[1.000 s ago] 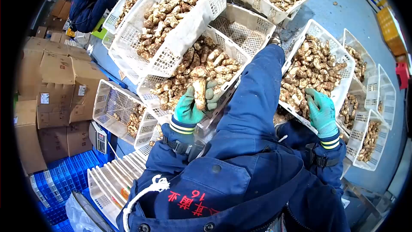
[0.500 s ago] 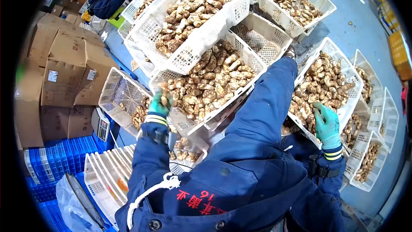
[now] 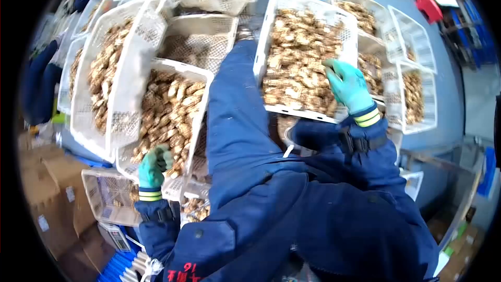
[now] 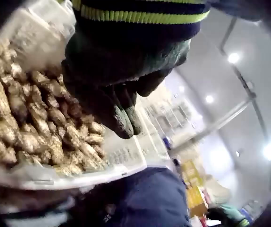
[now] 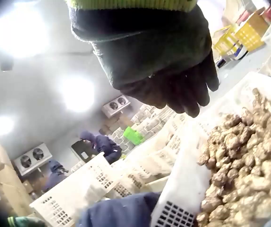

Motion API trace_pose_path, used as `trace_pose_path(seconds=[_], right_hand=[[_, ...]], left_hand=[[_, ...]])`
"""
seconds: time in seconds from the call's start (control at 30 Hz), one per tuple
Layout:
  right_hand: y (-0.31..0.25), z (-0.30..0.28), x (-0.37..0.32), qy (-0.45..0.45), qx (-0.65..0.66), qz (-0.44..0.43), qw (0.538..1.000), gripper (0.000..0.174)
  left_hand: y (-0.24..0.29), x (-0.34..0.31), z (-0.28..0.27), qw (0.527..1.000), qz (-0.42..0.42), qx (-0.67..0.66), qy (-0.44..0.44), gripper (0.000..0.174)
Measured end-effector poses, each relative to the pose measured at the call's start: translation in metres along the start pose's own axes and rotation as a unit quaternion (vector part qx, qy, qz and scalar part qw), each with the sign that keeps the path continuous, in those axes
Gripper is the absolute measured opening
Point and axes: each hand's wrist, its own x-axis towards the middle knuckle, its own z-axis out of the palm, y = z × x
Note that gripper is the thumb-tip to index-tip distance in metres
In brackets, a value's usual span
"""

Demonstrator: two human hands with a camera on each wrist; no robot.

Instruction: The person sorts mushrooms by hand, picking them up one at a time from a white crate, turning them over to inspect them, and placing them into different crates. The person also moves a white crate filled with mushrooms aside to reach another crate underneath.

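Observation:
Both hands wear green gloves. My left hand point(image 3: 155, 166) hovers at the near end of a white crate point(image 3: 124, 163) of brown-and-cream mushrooms point(image 3: 169, 115), with fingers loosely bent. The left wrist view shows no mushroom between its fingers point(image 4: 121, 120); the palm is in shadow. My right hand point(image 3: 348, 86) hangs over the near right corner of another white crate point(image 3: 300, 112), which holds a deep heap of mushrooms point(image 3: 300, 57). Its fingers point(image 5: 189, 97) droop in the right wrist view, with nothing seen in them.
A crate with a bare mesh floor point(image 3: 201, 39) stands beyond the left one. A fuller crate point(image 3: 78, 109) overlaps its left side. Smaller crates point(image 3: 425, 120) line the right. Cardboard boxes point(image 3: 57, 188) are stacked lower left. Other people in blue point(image 5: 104, 146) work farther off.
A second ago my left hand held up one large mushroom; it then swung left, and now it is back over the crate without it. The head view has turned right. My right hand stays by its crate.

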Motion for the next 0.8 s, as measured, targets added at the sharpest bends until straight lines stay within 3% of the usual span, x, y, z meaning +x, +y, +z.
trace_pose_path(seconds=[0.1, 0.17, 0.23, 0.3, 0.37, 0.4, 0.43, 0.5, 0.53, 0.57, 0.63, 0.7, 0.73, 0.8], right_hand=[[0.072, -0.010, 0.002, 0.004, -0.064, 0.081, 0.995, 0.029], [0.094, -0.023, 0.007, -0.057, -0.046, 0.200, 0.977, 0.036], [0.126, -0.014, 0.011, -0.065, -0.070, 0.195, 0.976, 0.037], [0.126, -0.013, 0.028, -0.126, -0.005, 0.275, 0.953, 0.044], [0.115, -0.017, 0.046, -0.145, 0.052, 0.373, 0.915, 0.054], [0.170, 0.016, 0.038, -0.030, -0.100, 0.245, 0.964, 0.057], [0.181, 0.014, 0.049, -0.062, -0.091, 0.299, 0.948, 0.059], [0.256, 0.051, 0.048, -0.063, 0.009, 0.378, 0.924, 0.064], [0.257, 0.054, 0.050, -0.110, -0.025, 0.416, 0.903, 0.066], [0.258, 0.058, 0.048, -0.068, 0.075, 0.435, 0.895, 0.066], [0.261, 0.074, 0.038, 0.018, 0.270, 0.458, 0.847, 0.068], [0.292, 0.092, 0.025, -0.006, 0.317, 0.468, 0.825, 0.058], [0.297, 0.100, 0.023, 0.003, 0.221, 0.445, 0.867, 0.054], [0.302, 0.109, 0.012, 0.078, 0.283, 0.384, 0.875, 0.040]], left_hand=[[0.024, 0.012, 0.086, 0.991, -0.035, 0.067, -0.106, 0.056], [0.056, 0.016, 0.154, 0.982, 0.002, 0.114, -0.153, 0.051], [0.073, 0.030, 0.205, 0.977, -0.002, 0.141, -0.161, 0.047], [0.074, 0.050, 0.245, 0.966, 0.024, 0.143, -0.212, 0.055], [0.063, 0.082, 0.276, 0.962, 0.014, 0.117, -0.245, 0.046], [0.052, 0.100, 0.291, 0.966, 0.048, 0.113, -0.228, 0.047], [0.042, 0.116, 0.305, 0.968, 0.082, 0.110, -0.210, 0.047], [0.023, 0.151, 0.324, 0.978, 0.134, 0.109, -0.120, 0.050], [-0.008, 0.192, 0.308, 0.927, 0.266, 0.237, -0.120, 0.057], [0.000, 0.199, 0.333, 0.985, 0.120, 0.117, -0.044, 0.064], [-0.031, 0.258, 0.332, 0.986, 0.131, 0.100, 0.012, 0.070], [-0.048, 0.302, 0.321, 0.992, 0.097, 0.081, 0.009, 0.068], [-0.041, 0.311, 0.322, 0.999, -0.006, 0.034, -0.025, 0.060], [-0.034, 0.308, 0.330, 0.997, -0.067, 0.027, -0.037, 0.042]])
